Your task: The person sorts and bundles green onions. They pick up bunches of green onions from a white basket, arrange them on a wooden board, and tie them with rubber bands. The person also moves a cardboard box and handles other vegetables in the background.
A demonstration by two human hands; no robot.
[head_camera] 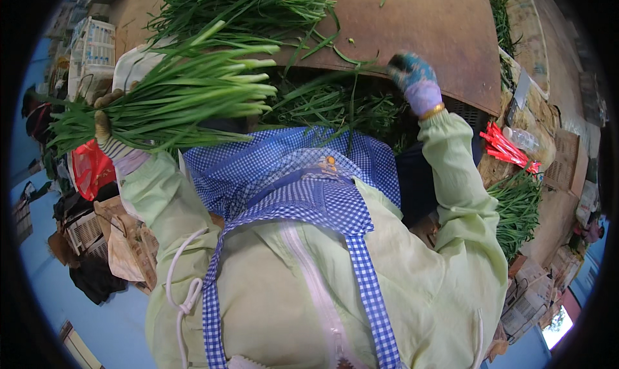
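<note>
My left hand (109, 127), in a striped glove with soiled fingers, grips a bunch of garlic chives (208, 93) by its leafy end. The pale cut stems point right, above my lap. My right hand (412, 74), in a blue patterned glove, is over the table's front edge with its fingers curled. A few loose chive leaves (355, 73) trail leftward from its fingertips, and one hangs down. The grip itself is partly blurred. A larger pile of chives (251, 11) lies on the brown tabletop (416, 21) ahead of me. Below the edge, discarded leaves (338, 105) heap up before my blue checked apron (290, 175).
On the right are a knife (520, 96), red ties (508, 146), a clear plastic bottle (521, 139) and another chive bundle (515, 214). A red plastic bag (92, 168) hangs at left, near plastic crates (92, 55). Another person (592, 231) appears far right.
</note>
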